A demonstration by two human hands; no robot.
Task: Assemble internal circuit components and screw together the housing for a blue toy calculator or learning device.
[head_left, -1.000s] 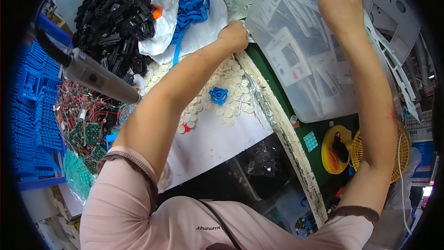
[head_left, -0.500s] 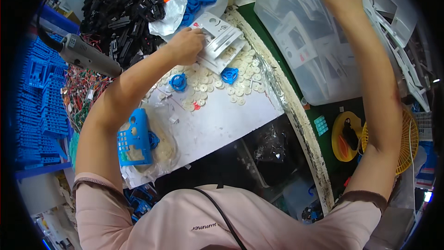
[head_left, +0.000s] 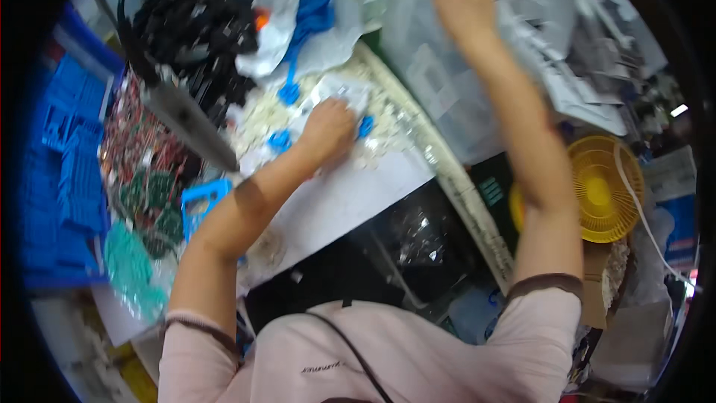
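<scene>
My left hand (head_left: 330, 131) is closed with its fingers curled on a white plastic panel (head_left: 347, 88), whose far part shows beyond the knuckles. Beneath it spreads a layer of small white discs (head_left: 259, 116). Blue ring-shaped parts lie around this hand, one blue ring (head_left: 280, 141) to its left and another blue ring (head_left: 365, 127) to its right. Farther off, my right hand (head_left: 464, 1) is closed above the clear plastic bin (head_left: 456, 101). Blur hides whatever its fingers may hold. White panels (head_left: 552, 56) are piled right of that hand.
A grey cylindrical tool (head_left: 192, 121) slants in from the left. Behind it are heaped black parts (head_left: 186, 22) and tangled wires (head_left: 142, 130). Stacked blue plastic parts (head_left: 74, 134) stand at far left, a yellow basket (head_left: 604, 186) at right. The worktop (head_left: 328, 213) has a raised edge on its right.
My right hand has come left and nearer, now fully in view over the bin. My left hand has shifted right and nearer, still at the white panel. The whole view has swung.
</scene>
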